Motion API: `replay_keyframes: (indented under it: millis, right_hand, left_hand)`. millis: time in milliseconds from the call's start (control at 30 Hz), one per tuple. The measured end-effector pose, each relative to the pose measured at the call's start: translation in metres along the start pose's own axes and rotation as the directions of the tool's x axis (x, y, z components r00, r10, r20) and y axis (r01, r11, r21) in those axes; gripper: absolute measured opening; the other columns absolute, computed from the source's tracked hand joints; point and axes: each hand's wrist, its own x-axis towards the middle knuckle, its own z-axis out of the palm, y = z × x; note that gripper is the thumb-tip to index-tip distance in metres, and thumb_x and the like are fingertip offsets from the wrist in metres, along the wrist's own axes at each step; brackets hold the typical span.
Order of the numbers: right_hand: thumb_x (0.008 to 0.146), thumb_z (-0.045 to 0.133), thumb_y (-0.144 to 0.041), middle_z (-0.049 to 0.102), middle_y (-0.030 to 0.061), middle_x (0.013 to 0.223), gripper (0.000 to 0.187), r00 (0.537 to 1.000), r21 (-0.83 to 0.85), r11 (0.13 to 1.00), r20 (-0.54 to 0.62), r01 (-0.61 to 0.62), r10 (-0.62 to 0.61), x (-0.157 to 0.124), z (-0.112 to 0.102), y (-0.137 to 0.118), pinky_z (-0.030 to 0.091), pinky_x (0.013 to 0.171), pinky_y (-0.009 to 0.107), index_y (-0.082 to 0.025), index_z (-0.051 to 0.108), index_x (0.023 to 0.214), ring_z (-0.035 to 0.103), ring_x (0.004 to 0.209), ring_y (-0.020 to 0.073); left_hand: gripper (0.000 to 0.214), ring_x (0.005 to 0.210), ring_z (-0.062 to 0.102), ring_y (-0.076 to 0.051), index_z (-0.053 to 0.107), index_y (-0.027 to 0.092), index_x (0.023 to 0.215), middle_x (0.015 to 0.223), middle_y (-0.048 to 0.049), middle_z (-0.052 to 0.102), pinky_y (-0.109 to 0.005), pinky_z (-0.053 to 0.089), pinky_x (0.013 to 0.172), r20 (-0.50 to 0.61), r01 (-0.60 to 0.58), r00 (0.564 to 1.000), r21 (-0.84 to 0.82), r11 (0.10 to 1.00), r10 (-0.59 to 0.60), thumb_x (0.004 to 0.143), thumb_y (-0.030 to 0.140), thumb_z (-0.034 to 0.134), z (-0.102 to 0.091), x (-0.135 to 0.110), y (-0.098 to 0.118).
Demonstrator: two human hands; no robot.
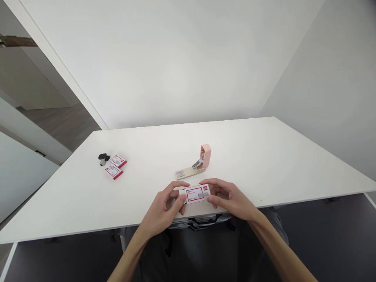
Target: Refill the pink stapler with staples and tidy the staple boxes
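Note:
A small white and red staple box point(196, 194) is held between both hands just above the near edge of the white table point(264, 164). My left hand point(164, 207) grips its left end with fingers curled round it. My right hand point(227, 197) pinches its right end. Just behind the box a pink and cream stapler point(197, 163) lies on the table with its top swung open, the metal staple channel showing.
Two more white and red staple boxes point(115, 166) lie at the left of the table, beside a small black and grey object point(102, 158). A white wall stands behind the table. Dark floor shows below the near edge.

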Motion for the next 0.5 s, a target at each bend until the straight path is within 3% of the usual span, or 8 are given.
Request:
replay_keyframes:
  millis: [267,500]
  right_hand:
    - [0.096,0.069,-0.040,0.061,-0.0025,0.082,0.037,1.000,0.012,1.000,0.014,-0.009,0.009,0.0003,-0.0004,0.0011,0.051,0.075,0.031,-0.028,0.064,0.131,0.060,0.070,0.0135]
    - [0.094,0.072,-0.036,0.060,-0.0038,0.077,0.036,0.999,-0.003,1.000,0.042,-0.006,0.006,-0.0011,-0.0008,-0.0006,0.051,0.075,0.030,-0.029,0.066,0.128,0.061,0.072,0.0146]
  left_hand:
    - [0.041,0.066,0.049,-0.014,0.050,0.020,0.135,0.066,0.0042,0.057,-0.026,0.040,0.069,0.032,0.000,1.000,-0.029,1.000,0.001,0.104,0.046,0.048,-0.0025,0.0001,0.0021]
    - [0.043,0.060,0.049,-0.012,0.051,0.022,0.134,0.064,0.0050,0.056,-0.024,0.041,0.063,0.078,-0.011,0.997,-0.054,0.999,0.015,0.099,0.047,0.057,-0.0043,0.0002,-0.0023]
